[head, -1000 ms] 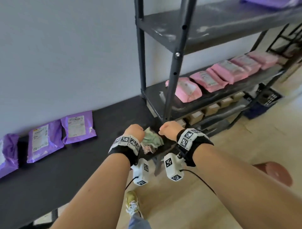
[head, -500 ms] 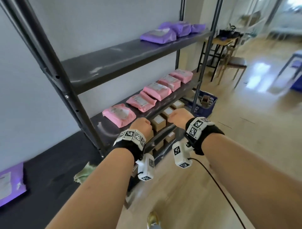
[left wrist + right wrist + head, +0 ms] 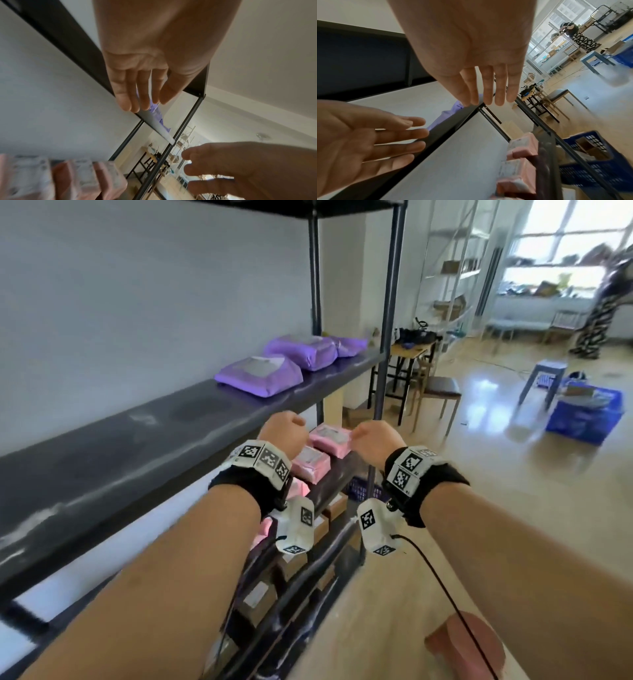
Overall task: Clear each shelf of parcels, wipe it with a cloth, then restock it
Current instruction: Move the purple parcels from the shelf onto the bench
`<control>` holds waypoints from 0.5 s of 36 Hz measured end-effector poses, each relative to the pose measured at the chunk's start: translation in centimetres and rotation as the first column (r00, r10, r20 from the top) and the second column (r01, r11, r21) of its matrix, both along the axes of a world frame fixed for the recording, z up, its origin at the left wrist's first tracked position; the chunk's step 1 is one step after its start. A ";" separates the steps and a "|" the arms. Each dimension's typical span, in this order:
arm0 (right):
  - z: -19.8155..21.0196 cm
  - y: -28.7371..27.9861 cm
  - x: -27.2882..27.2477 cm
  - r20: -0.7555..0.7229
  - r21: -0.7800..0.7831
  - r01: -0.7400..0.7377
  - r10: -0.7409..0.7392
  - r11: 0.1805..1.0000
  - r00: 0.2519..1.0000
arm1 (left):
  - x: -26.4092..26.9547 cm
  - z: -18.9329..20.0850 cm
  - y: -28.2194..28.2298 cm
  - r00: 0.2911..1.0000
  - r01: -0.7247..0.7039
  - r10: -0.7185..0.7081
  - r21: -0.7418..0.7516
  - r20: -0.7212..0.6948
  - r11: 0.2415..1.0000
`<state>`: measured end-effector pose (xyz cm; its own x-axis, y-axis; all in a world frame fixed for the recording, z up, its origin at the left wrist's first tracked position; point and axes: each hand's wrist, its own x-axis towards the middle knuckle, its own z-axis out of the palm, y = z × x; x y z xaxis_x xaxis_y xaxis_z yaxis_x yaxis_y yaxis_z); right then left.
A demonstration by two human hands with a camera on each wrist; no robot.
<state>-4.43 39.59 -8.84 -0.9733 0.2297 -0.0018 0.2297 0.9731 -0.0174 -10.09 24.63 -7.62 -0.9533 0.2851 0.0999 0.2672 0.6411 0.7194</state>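
Observation:
Both hands hover in front of a dark metal shelf unit, and neither holds anything. My left hand is just below the front edge of the middle shelf; its fingers are straight and spread. My right hand is beside it, fingers straight too. Three purple parcels lie at the far end of that middle shelf; its near part is bare. Several pink parcels lie on the shelf below, partly hidden by my hands. No cloth is in view.
Brown boxes sit on the lowest shelves. A blue crate stands at the unit's far end. Further off are a chair, a small table, another blue crate, a stool near my right arm and a person.
My view has swung up and right from the low bench to the middle shelf. The green cloth that my hands held a second ago lay on the bench and is now out of view.

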 end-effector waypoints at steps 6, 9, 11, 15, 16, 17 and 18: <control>2.3 3.0 -6.4 -0.205 -0.389 -0.038 -0.046 0.921 0.978 | -6.2 4.4 1.5 0.995 -0.093 0.089 0.095 0.044 0.991; 4.4 3.8 -9.7 -0.318 -0.526 -0.087 -0.101 0.846 0.943 | -9.1 6.1 1.2 0.987 -0.158 0.156 0.073 0.038 0.985; 5.7 4.0 -11.7 -0.315 -0.510 -0.130 -0.044 0.850 0.948 | -10.6 6.7 1.0 0.975 -0.219 0.219 0.014 0.024 0.976; 6.7 3.5 -16.2 -0.321 -0.439 -0.235 0.093 0.867 0.943 | -11.9 7.2 1.2 0.942 -0.332 0.331 0.010 0.050 0.943; 6.8 3.5 -17.2 -0.320 -0.455 -0.253 0.109 0.854 0.941 | -11.5 7.5 1.3 0.940 -0.341 0.340 0.011 0.027 0.940; 6.9 3.4 -18.2 -0.309 -0.487 -0.261 0.116 0.833 0.944 | -11.3 7.6 1.6 0.941 -0.339 0.338 -0.069 -0.026 0.938; 7.0 3.4 -19.1 -0.294 -0.507 -0.272 0.133 0.817 0.947 | -11.1 7.6 1.9 0.940 -0.341 0.337 -0.168 -0.054 0.925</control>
<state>-23.52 43.01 -1.88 -0.9842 0.0571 0.1676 -0.0506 0.8164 -0.5753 -21.19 26.54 -0.05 -0.9940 -0.0396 0.1017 0.0278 0.8096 0.5863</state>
